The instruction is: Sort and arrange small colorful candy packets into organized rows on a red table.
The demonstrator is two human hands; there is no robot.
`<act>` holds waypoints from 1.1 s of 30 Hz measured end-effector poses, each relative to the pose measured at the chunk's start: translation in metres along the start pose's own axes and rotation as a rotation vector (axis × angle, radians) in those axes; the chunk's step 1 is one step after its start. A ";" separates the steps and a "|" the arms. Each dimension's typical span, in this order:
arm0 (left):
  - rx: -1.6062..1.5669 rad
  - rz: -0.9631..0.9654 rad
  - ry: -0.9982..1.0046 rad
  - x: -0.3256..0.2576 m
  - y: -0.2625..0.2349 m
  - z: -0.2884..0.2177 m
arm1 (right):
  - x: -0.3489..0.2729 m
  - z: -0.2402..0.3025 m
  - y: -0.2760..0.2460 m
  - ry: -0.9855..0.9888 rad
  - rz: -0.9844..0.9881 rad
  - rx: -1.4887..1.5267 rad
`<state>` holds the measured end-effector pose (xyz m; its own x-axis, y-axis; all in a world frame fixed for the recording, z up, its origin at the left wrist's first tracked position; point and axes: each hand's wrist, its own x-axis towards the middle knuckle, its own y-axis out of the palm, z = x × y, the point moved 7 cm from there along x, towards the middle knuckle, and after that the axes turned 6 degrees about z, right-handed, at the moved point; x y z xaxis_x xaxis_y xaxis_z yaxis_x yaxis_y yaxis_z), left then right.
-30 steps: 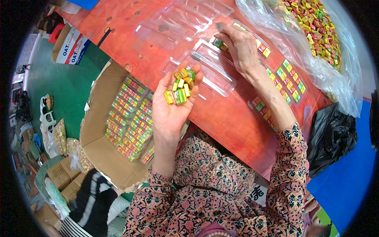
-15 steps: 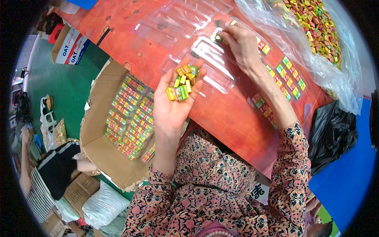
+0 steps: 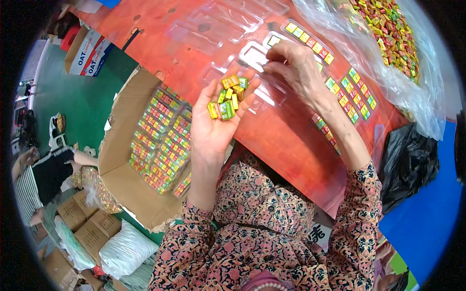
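My left hand (image 3: 211, 116) is turned palm up, cupped under several small wrapped candies (image 3: 227, 107) in yellow and green. Just right of it, my right hand (image 3: 296, 68) hovers over the clear plastic trays with fingers bent. Its thumb and forefinger look a little apart, and I see nothing between them. A single green candy (image 3: 274, 40) sits at the upper end of a clear tray (image 3: 254, 53) beside my right fingertips. Beyond lies a filled row of candies (image 3: 309, 40). More filled rows (image 3: 358, 97) lie right of my right forearm, which partly hides some.
Stacked clear trays (image 3: 221, 22) cover the red table's (image 3: 194, 63) far part. A plastic bag of loose candies (image 3: 388, 39) lies at far right, near a black bag (image 3: 410, 165). A cardboard box (image 3: 121, 179) of filled trays stands left. Another person (image 3: 46, 179) is at far left.
My right hand has drawn back from the tray's upper end toward me, uncovering the green candy and the filled row. My left hand has barely moved. The person at far left has shifted.
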<state>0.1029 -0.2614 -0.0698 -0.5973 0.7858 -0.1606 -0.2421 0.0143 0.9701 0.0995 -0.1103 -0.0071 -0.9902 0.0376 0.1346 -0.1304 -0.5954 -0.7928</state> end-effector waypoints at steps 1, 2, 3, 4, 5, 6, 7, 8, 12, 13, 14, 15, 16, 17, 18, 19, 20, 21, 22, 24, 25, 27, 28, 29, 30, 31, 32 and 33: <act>0.016 0.000 0.003 0.000 0.000 -0.001 | 0.001 -0.002 0.004 0.002 0.021 0.007; 0.016 -0.001 0.005 0.000 -0.001 -0.001 | 0.002 -0.003 0.008 0.005 0.042 0.014; 0.018 -0.002 0.009 -0.001 -0.003 -0.002 | 0.002 -0.001 0.007 -0.027 0.019 0.007; 0.019 -0.003 0.012 -0.001 -0.003 -0.004 | 0.003 -0.001 0.009 -0.029 0.020 0.011; 0.020 -0.004 0.015 -0.001 -0.002 -0.004 | 0.002 0.001 0.009 -0.059 -0.016 -0.028; -0.020 0.013 0.004 0.000 0.001 -0.003 | 0.000 0.002 0.009 -0.088 -0.053 -0.068; -0.060 0.030 -0.009 0.001 0.004 -0.001 | -0.001 0.000 0.011 -0.089 -0.052 -0.066; -0.060 0.029 -0.007 0.001 0.006 0.000 | -0.002 0.001 0.012 -0.106 -0.080 -0.124; -0.100 0.031 0.005 0.006 0.010 0.003 | -0.002 0.000 0.013 -0.087 -0.093 -0.149; -0.112 0.034 0.005 0.006 0.010 0.003 | -0.003 0.005 0.011 -0.088 -0.092 -0.147; -0.111 0.033 0.007 0.007 0.010 0.003 | -0.005 0.006 0.007 -0.051 -0.118 -0.041; -0.081 0.032 0.009 0.006 0.008 0.002 | -0.006 0.013 0.003 -0.017 -0.142 0.068; -0.051 0.032 0.010 0.005 0.007 0.001 | -0.007 0.027 -0.002 -0.019 -0.140 0.073; -0.048 0.031 0.014 0.005 0.001 -0.001 | -0.007 0.049 -0.004 -0.117 -0.073 0.121; -0.074 0.169 -0.008 0.007 0.001 0.000 | -0.011 0.067 -0.005 -0.211 -0.009 0.160; -0.099 0.302 -0.029 0.007 0.008 0.002 | -0.013 0.077 0.005 -0.248 0.056 0.166; -0.097 0.301 -0.032 0.006 0.008 0.003 | -0.016 0.087 0.016 -0.285 0.121 0.172; 0.046 0.137 -0.024 0.007 0.005 0.008 | -0.019 0.092 0.025 -0.299 0.201 0.096; 0.192 -0.027 -0.015 0.006 0.003 0.011 | -0.020 0.092 0.025 -0.294 0.198 0.090; 0.242 -0.019 -0.031 0.006 0.015 0.021 | -0.024 0.098 0.030 -0.374 0.204 -0.104; 0.231 -0.031 -0.020 0.004 0.014 0.020 | -0.023 0.099 0.033 -0.371 0.234 -0.094; 0.218 -0.039 -0.014 0.003 0.011 0.019 | -0.028 0.101 0.032 -0.393 0.211 -0.101; 0.196 -0.024 -0.034 0.004 0.009 0.019 | -0.030 0.101 0.029 -0.409 0.192 -0.111; 0.173 -0.009 -0.054 0.005 0.006 0.020 | -0.032 0.100 0.026 -0.405 0.191 -0.116; 0.176 -0.008 -0.053 0.004 0.002 0.017 | -0.030 0.100 0.020 -0.367 0.190 0.028; 0.057 0.121 -0.087 0.003 0.008 0.019 | -0.029 0.099 0.014 -0.327 0.189 0.173; -0.063 0.249 -0.121 0.001 0.015 0.019 | -0.030 0.098 0.008 -0.329 0.186 0.174; -0.067 0.247 -0.125 0.002 0.015 0.019 | -0.029 0.079 -0.001 -0.154 0.120 0.348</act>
<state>0.1127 -0.2477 -0.0519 -0.5466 0.8306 0.1067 -0.1534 -0.2247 0.9623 0.1324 -0.1742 0.0362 -0.9747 -0.1538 0.1623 0.0366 -0.8258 -0.5628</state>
